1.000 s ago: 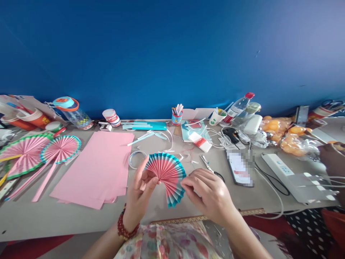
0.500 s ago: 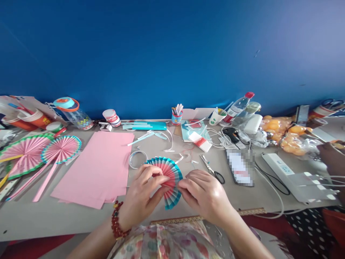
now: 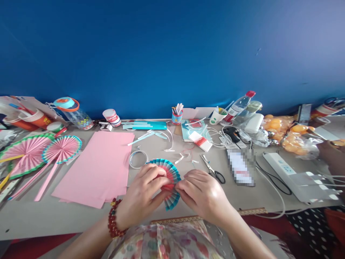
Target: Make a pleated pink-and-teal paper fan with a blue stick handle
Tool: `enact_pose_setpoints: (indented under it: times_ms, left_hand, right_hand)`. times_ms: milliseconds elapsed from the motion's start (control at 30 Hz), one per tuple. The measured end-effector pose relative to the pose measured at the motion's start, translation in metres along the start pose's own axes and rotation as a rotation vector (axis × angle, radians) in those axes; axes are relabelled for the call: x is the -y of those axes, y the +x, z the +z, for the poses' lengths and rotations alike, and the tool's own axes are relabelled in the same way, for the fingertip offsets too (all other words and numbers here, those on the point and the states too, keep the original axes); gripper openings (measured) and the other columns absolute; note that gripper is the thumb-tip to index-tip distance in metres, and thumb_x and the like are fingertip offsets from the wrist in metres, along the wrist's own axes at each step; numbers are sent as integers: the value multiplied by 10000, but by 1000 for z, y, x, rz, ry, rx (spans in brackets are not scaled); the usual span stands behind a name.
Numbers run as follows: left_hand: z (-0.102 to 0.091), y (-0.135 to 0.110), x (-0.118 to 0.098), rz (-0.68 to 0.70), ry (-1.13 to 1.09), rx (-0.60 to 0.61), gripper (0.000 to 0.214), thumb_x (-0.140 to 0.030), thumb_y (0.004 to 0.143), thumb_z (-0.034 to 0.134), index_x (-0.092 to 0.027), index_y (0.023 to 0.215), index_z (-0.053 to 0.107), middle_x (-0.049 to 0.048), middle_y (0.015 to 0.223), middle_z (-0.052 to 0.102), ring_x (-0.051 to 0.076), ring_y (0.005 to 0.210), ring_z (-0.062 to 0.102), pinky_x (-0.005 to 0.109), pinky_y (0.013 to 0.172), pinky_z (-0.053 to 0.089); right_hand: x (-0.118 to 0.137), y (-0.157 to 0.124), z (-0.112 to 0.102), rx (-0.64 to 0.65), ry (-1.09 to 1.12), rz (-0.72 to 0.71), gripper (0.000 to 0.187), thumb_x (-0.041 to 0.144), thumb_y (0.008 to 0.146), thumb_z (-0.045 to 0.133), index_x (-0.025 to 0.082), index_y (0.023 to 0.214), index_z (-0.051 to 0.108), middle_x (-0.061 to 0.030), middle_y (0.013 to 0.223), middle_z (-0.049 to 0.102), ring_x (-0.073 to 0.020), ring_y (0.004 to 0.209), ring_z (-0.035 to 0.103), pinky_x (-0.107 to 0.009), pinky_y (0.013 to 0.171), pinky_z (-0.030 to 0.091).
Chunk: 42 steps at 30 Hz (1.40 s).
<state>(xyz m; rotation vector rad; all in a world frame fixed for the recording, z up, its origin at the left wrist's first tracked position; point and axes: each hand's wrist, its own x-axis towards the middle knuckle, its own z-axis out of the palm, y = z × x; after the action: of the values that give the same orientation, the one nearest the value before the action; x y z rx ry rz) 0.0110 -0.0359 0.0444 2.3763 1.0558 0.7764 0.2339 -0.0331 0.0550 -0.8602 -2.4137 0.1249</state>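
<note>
A pleated paper fan (image 3: pixel 174 172), pink inside with a blue edge, is spread in a partial circle between my hands above the table's front. My left hand (image 3: pixel 147 190) pinches its inner pleats from the left, thumb and fingers closed on the paper. From the right, my right hand (image 3: pixel 202 189) grips the blue outer edge between thumb and bent fingers. Part of the fan's left side is hidden behind my left fingers. Just beyond the hands lie a clear tape roll (image 3: pixel 138 159) and black-handled scissors (image 3: pixel 212 169).
Pink paper sheets (image 3: pixel 94 169) lie at left, beside finished-looking pleated fans (image 3: pixel 61 149). Along the back stand a bottle (image 3: pixel 72 113), a pen cup (image 3: pixel 176 118) and a paper cup (image 3: pixel 217 116). A phone (image 3: pixel 240 167) and power strip (image 3: pixel 288 174) lie at right, near another person's hand (image 3: pixel 332 158).
My right hand has shifted slightly left with the fan's edge, and my left hand has also moved a little left. The fan's right side is drawn slightly inward.
</note>
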Motion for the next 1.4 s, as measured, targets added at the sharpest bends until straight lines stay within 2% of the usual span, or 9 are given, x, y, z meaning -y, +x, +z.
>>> enact_pose_setpoints:
  times_ms: [300,567,700,800,900,1200,1333,1400]
  left_hand:
    - [-8,4,-3,36,45,80,112,-298,942,592,-188,959,588,42,1008,596,221,989,493,396,921,402]
    - [-2,1,-3,96,123,33,101,-197,947,545,-174,850,550,26,892,587,190,900,481,438,1009,380]
    - [2,1,-3,105,99,-10,87,-149,935,535,-180,864,575,18,855,592,182,873,490,437,1018,391]
    - [5,1,-2,97,88,-27,76,-139,921,543,-181,865,574,21,856,598,182,859,495,428,993,415]
    - [7,1,-3,100,101,-53,79,-136,908,555,-178,842,565,24,852,598,184,853,501,444,1006,414]
    - [7,-1,-5,138,130,-56,35,-173,921,565,-184,912,597,26,898,610,192,891,527,460,1048,387]
    - [9,0,-5,129,132,-48,55,-182,926,558,-182,889,598,28,891,610,193,891,527,459,1046,386]
    - [10,0,-5,112,118,-59,76,-180,926,557,-180,859,592,24,872,606,189,878,521,459,1035,387]
  right_hand:
    - [1,0,1,55,-9,-16,205,148,969,473,177,814,605,-10,665,604,-155,647,538,-306,745,428]
    - [1,2,1,75,13,-41,231,160,966,468,185,759,567,-13,649,572,-157,636,514,-308,714,419]
    - [2,2,-4,47,150,-20,137,131,956,472,184,933,596,-26,749,641,-162,699,561,-303,715,422]
    - [4,0,-7,58,199,39,119,199,950,531,191,1059,578,-39,846,677,-172,743,588,-305,718,423]
    - [6,-1,-9,82,161,100,94,252,924,586,207,1004,572,-29,825,664,-171,704,567,-298,689,405]
    - [5,-1,-11,260,194,281,166,163,844,586,225,993,550,26,780,614,-133,663,528,-259,660,363]
    - [3,-2,-9,261,161,253,30,196,893,566,219,912,573,17,751,609,-135,661,537,-259,640,355]
    - [2,-1,-8,235,144,214,80,187,925,522,216,875,579,15,717,600,-135,650,541,-261,633,353]
